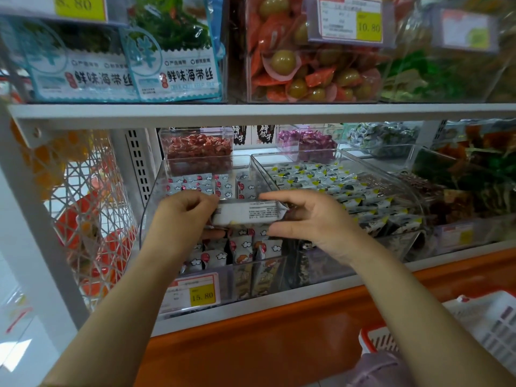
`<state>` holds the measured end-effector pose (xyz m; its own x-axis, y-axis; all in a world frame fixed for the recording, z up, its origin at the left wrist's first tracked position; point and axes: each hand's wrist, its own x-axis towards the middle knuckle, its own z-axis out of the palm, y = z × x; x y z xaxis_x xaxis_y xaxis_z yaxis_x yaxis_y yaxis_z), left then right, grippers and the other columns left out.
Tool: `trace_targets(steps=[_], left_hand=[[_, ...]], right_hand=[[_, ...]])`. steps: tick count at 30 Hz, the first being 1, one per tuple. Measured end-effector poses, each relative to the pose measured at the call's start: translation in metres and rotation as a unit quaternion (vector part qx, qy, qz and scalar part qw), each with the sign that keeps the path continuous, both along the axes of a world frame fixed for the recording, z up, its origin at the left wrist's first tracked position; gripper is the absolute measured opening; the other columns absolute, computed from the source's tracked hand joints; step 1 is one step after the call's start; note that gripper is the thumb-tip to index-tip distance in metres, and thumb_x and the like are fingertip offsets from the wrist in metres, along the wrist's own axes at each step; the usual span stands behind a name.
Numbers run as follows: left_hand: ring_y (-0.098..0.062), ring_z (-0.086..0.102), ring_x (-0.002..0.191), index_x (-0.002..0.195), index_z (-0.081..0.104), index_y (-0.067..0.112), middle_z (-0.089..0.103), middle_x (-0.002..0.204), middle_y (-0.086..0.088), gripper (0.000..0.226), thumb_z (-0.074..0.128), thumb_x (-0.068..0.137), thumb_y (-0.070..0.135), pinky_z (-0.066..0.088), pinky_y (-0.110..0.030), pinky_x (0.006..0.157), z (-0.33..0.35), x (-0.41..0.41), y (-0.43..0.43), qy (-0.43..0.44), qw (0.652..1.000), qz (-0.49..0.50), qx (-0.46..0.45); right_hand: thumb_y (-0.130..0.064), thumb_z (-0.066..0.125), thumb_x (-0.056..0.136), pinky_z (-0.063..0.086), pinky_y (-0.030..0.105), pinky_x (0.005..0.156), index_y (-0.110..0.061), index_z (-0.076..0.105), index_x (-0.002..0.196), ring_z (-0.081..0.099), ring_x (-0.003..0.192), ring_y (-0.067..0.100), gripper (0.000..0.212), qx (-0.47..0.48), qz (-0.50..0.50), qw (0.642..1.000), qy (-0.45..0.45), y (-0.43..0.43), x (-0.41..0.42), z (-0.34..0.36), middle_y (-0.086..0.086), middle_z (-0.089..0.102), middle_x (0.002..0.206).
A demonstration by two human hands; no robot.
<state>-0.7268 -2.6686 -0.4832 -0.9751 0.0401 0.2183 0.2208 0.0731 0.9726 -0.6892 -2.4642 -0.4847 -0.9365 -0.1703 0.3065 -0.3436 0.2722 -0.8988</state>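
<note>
A row of small white snack packets, printed back side up, is held between both hands over a clear plastic bin on the lower shelf. My left hand grips the row's left end with curled fingers. My right hand holds the right end between thumb below and fingers above. Inside the bin lie several more white packets with red and cloud prints.
A neighbouring clear bin holds grey and yellow packets. Price tag 15.80 hangs on the bin front. The white shelf board runs overhead with seaweed bags and snack bins above. An orange ledge and a white basket lie below.
</note>
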Motion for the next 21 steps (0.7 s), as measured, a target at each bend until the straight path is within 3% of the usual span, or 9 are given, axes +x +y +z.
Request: trace_targets(steps=[3, 4, 7, 9, 10, 12, 13, 17, 21], left_hand=[[-0.006, 0.067, 0.06, 0.082, 0.068, 0.007, 0.069, 0.069, 0.0, 0.023, 0.052, 0.094, 0.019, 0.054, -0.019, 0.053, 0.002, -0.001, 0.007, -0.027, 0.999, -0.016, 0.043], [-0.005, 0.067, 0.065, 0.09, 0.067, 0.011, 0.07, 0.074, 0.003, 0.021, 0.05, 0.095, 0.022, 0.055, -0.02, 0.056, 0.001, -0.002, 0.009, -0.014, 1.0, -0.014, 0.019], [-0.013, 0.063, 0.093, 0.119, 0.061, 0.016, 0.065, 0.108, 0.004, 0.028, 0.048, 0.096, 0.027, 0.048, -0.026, 0.078, -0.005, -0.012, 0.011, 0.098, 0.97, 0.034, -0.218], [-0.021, 0.053, 0.113, 0.127, 0.056, 0.015, 0.058, 0.127, -0.003, 0.034, 0.048, 0.096, 0.026, 0.039, -0.027, 0.092, -0.01, -0.018, 0.014, 0.151, 0.924, 0.027, -0.351], [-0.023, 0.047, 0.12, 0.13, 0.053, 0.017, 0.054, 0.132, -0.004, 0.036, 0.046, 0.096, 0.027, 0.037, -0.032, 0.099, -0.013, -0.021, 0.016, 0.157, 0.901, 0.016, -0.404], [-0.022, 0.035, 0.131, 0.134, 0.047, 0.021, 0.046, 0.141, -0.001, 0.039, 0.04, 0.097, 0.03, 0.026, -0.042, 0.109, -0.019, -0.025, 0.019, 0.152, 0.859, -0.001, -0.49], [-0.02, 0.03, 0.134, 0.136, 0.045, 0.023, 0.041, 0.144, 0.002, 0.04, 0.037, 0.098, 0.032, 0.018, -0.045, 0.111, -0.02, -0.026, 0.02, 0.147, 0.844, -0.008, -0.516], [-0.016, 0.019, 0.14, 0.14, 0.038, 0.027, 0.031, 0.151, 0.008, 0.043, 0.03, 0.099, 0.036, 0.008, -0.05, 0.112, -0.025, -0.031, 0.022, 0.136, 0.827, -0.024, -0.545], [-0.014, 0.024, 0.137, 0.133, 0.047, 0.024, 0.039, 0.145, 0.008, 0.039, 0.032, 0.098, 0.034, 0.008, -0.05, 0.112, -0.026, -0.031, 0.023, 0.136, 0.835, -0.023, -0.532]], right_hand=[[-0.01, 0.069, 0.079, 0.057, 0.021, 0.069, -0.024, 0.065, 0.112, 0.071, 0.074, 0.014, 0.036, -0.042, -0.068, 0.996, 0.028, -0.003, -0.002, 0.001, -0.003, 0.07, 0.094], [-0.01, 0.068, 0.081, 0.057, 0.02, 0.066, -0.019, 0.064, 0.114, 0.071, 0.071, 0.014, 0.034, -0.061, -0.103, 0.992, 0.034, -0.002, -0.004, 0.003, -0.003, 0.069, 0.091], [-0.014, 0.068, 0.083, 0.058, 0.03, 0.074, -0.013, 0.061, 0.116, 0.069, 0.081, 0.018, 0.034, -0.039, -0.223, 0.972, 0.064, 0.002, -0.018, 0.008, 0.003, 0.066, 0.1], [-0.018, 0.07, 0.082, 0.053, 0.036, 0.088, -0.015, 0.06, 0.114, 0.064, 0.097, 0.021, 0.034, 0.022, -0.261, 0.96, 0.095, 0.001, -0.03, 0.014, 0.004, 0.063, 0.108], [-0.02, 0.071, 0.081, 0.049, 0.032, 0.09, -0.014, 0.059, 0.113, 0.061, 0.099, 0.02, 0.034, 0.052, -0.264, 0.957, 0.111, -0.001, -0.036, 0.018, 0.002, 0.062, 0.108], [-0.021, 0.072, 0.08, 0.041, 0.017, 0.082, -0.01, 0.059, 0.111, 0.056, 0.095, 0.014, 0.035, 0.142, -0.26, 0.944, 0.142, -0.005, -0.048, 0.026, 0.004, 0.062, 0.106], [-0.02, 0.072, 0.081, 0.038, 0.015, 0.077, -0.008, 0.06, 0.111, 0.054, 0.093, 0.014, 0.035, 0.194, -0.248, 0.937, 0.151, -0.007, -0.053, 0.03, 0.007, 0.063, 0.107], [-0.022, 0.068, 0.083, 0.045, 0.032, 0.087, -0.011, 0.061, 0.114, 0.055, 0.104, 0.024, 0.034, 0.377, -0.168, 0.903, 0.12, -0.013, -0.073, 0.041, 0.01, 0.061, 0.116], [-0.03, 0.068, 0.082, 0.043, 0.038, 0.093, -0.017, 0.061, 0.116, 0.049, 0.114, 0.026, 0.037, 0.535, -0.132, 0.828, 0.098, -0.026, -0.092, 0.046, 0.006, 0.056, 0.121]])
